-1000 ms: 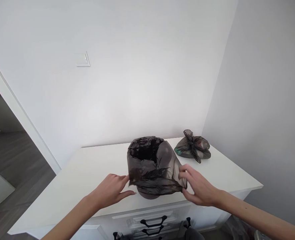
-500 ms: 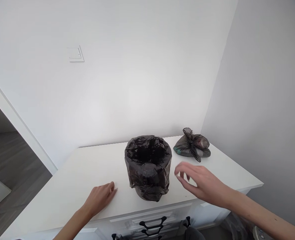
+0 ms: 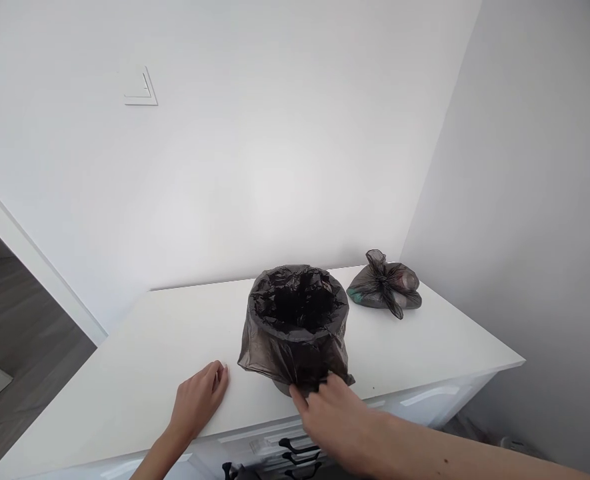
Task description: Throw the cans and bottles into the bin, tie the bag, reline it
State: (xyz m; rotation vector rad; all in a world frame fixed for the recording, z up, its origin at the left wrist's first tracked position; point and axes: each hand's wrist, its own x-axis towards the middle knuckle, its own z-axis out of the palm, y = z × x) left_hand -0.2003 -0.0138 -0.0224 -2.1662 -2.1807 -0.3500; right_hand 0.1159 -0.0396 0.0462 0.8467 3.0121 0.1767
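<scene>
A white chest of drawers [image 3: 185, 327] carries a round bin [image 3: 281, 387] under a translucent black plastic liner [image 3: 269, 350], near a knotted dark plastic bag [image 3: 381, 288]. The right hand [image 3: 337, 423] pinches the liner's front hem; the left hand [image 3: 197, 399] rests curled closed.

This seems to be a room of a home: there is a white chest of drawers [image 3: 189, 333] with dark handles [image 3: 299, 449], a light switch [image 3: 141, 93], and a door frame [image 3: 35, 260] beside grey flooring [image 3: 29, 340].
</scene>
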